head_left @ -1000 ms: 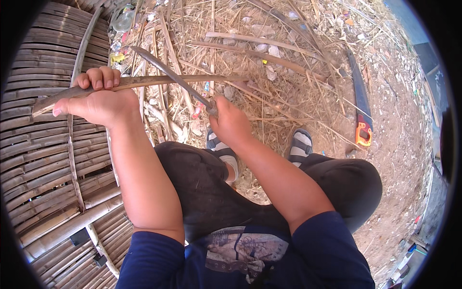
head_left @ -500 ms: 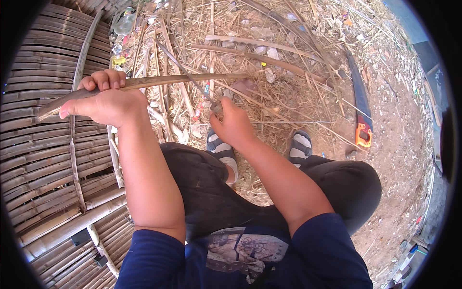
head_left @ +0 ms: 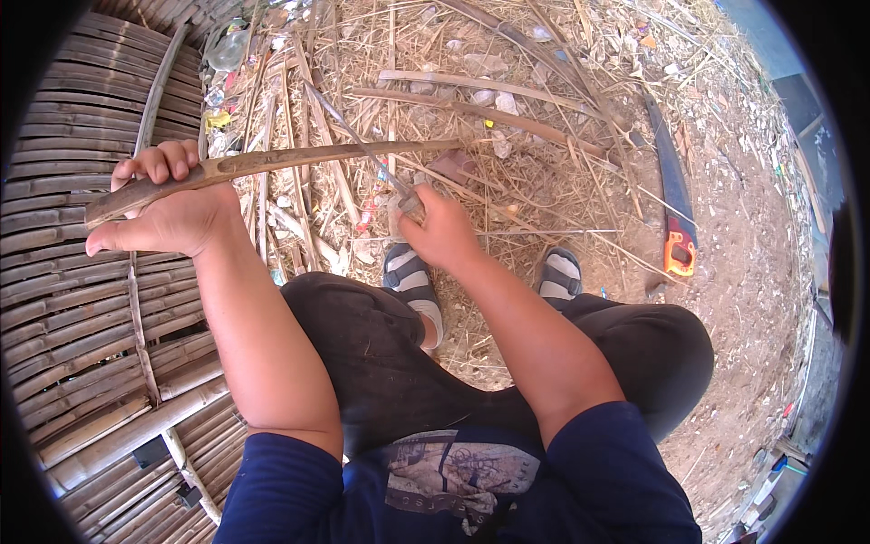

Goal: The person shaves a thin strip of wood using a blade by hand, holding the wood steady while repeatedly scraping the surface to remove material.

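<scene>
Bamboo slats (head_left: 72, 263) L; dirt grnd (head_left: 743, 363) w/ straw (head_left: 526, 201).

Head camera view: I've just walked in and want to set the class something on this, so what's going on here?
A person grips a long brown strip in the left hand and a long-bladed tool in the right hand. The blade crosses the strip in the picture; whether they touch is hard to tell. An orange-handled saw lies on the ground to the right, and bamboo slats line the left.
</scene>
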The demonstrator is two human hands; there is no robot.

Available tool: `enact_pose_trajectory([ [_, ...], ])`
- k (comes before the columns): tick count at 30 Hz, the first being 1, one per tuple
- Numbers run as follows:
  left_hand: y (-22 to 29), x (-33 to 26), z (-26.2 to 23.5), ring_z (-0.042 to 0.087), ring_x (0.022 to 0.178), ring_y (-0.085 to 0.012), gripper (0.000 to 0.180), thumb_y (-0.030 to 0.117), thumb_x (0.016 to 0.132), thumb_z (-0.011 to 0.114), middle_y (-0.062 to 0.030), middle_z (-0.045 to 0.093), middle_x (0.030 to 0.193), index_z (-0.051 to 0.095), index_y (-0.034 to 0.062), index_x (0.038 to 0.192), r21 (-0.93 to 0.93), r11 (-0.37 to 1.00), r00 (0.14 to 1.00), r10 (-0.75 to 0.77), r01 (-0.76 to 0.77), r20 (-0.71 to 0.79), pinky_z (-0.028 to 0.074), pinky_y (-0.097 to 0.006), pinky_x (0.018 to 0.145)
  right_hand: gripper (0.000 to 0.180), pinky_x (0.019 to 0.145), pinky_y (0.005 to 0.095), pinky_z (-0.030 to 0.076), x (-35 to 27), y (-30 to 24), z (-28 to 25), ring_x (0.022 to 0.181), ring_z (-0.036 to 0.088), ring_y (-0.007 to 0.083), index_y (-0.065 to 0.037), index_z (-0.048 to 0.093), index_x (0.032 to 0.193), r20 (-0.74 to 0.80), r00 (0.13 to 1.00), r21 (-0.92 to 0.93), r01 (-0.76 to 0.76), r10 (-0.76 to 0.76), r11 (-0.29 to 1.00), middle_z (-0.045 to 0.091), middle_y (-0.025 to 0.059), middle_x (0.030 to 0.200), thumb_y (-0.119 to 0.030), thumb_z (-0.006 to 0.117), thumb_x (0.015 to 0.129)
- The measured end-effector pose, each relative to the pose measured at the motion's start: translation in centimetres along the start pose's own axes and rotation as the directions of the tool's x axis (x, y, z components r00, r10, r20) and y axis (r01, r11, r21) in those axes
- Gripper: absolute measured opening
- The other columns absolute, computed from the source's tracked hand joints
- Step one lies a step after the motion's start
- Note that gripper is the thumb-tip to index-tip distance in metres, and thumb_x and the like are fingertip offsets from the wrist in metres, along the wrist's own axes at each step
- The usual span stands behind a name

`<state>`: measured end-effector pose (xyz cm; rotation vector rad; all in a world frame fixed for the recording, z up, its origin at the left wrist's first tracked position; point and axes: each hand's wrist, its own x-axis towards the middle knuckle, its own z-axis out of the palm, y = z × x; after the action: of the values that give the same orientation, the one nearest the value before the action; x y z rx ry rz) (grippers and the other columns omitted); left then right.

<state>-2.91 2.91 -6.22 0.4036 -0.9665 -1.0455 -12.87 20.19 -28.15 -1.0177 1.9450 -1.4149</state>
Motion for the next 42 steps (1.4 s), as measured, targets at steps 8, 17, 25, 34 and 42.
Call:
enact_pose_trajectory([
  [8, 2.4, -2.2, 1.8, 0.024, 0.052, -0.0148, 0.077, 0.088, 0.085, 0.011, 0.0008, 0.029, 0.058, 0.036, 0.0152, 0.076, 0.196, 0.973, 0.99, 0.133, -0.122, -0.044, 0.027, -0.028, 0.052, 0.039, 0.073, 0.0517, 0.051, 0.3, -2.3, 1.3, 0.084, 0.066, 0.0455, 0.001, 0.057, 0.111, 0.084, 0.996, 0.031, 0.021, -0.024, 0.999, 0.067, 0.0264, 0.087, -0.022, 0.07, 0.082],
  [17, 2.5, -2.3, 2.0, 0.023, 0.054, -0.0161, 0.075, 0.084, 0.088, 0.006, -0.0001, 0.027, 0.058, 0.031, 0.0138, 0.078, 0.254, 0.964, 0.983, 0.12, -0.081, -0.142, 0.027, -0.028, 0.054, 0.036, 0.071, 0.0511, 0.052, -0.5, -6.1, 1.6, 0.084, 0.067, 0.0436, -0.002, 0.053, 0.111, -0.059, 0.972, 0.048, 0.231, -0.228, 0.972, 0.068, 0.0236, 0.088, -0.017, 0.069, 0.082],
  [25, 1.7, -2.2, 1.2, 0.021, 0.053, -0.0166, 0.074, 0.084, 0.087, 0.004, -0.0003, 0.025, 0.057, 0.027, 0.0142, 0.078, 0.283, 0.956, 0.989, 0.11, -0.078, -0.098, 0.025, -0.028, 0.053, 0.033, 0.075, 0.0532, 0.053, -0.9, 0.8, 2.0, 0.086, 0.067, 0.0442, -0.003, 0.052, 0.11, 0.054, 0.977, -0.323, -0.179, 0.207, 0.929, 0.069, 0.0237, 0.091, -0.015, 0.066, 0.084],
  [34, 3.8, -2.2, 2.1, 0.023, 0.053, -0.0169, 0.068, 0.078, 0.094, 0.007, -0.0015, 0.027, 0.06, 0.026, 0.0144, 0.076, 0.354, 0.931, 0.96, 0.174, -0.088, -0.219, 0.025, -0.029, 0.052, 0.031, 0.071, 0.0509, 0.053, -1.4, -4.1, 2.6, 0.085, 0.068, 0.0416, -0.004, 0.053, 0.109, -0.042, 0.986, -0.024, 0.159, -0.16, 0.987, 0.069, 0.0206, 0.09, -0.017, 0.067, 0.084],
  [42, 1.2, -2.1, 1.7, 0.017, 0.056, -0.0168, 0.066, 0.075, 0.096, 0.006, -0.0008, 0.024, 0.06, 0.021, 0.0141, 0.075, 0.387, 0.922, 0.963, 0.079, 0.028, -0.258, 0.022, -0.029, 0.053, 0.035, 0.071, 0.0531, 0.051, -2.2, 4.1, 4.4, 0.081, 0.065, 0.046, -0.003, 0.054, 0.11, 0.037, 0.98, -0.211, -0.183, 0.194, 0.96, 0.067, 0.0247, 0.087, -0.017, 0.07, 0.081],
])
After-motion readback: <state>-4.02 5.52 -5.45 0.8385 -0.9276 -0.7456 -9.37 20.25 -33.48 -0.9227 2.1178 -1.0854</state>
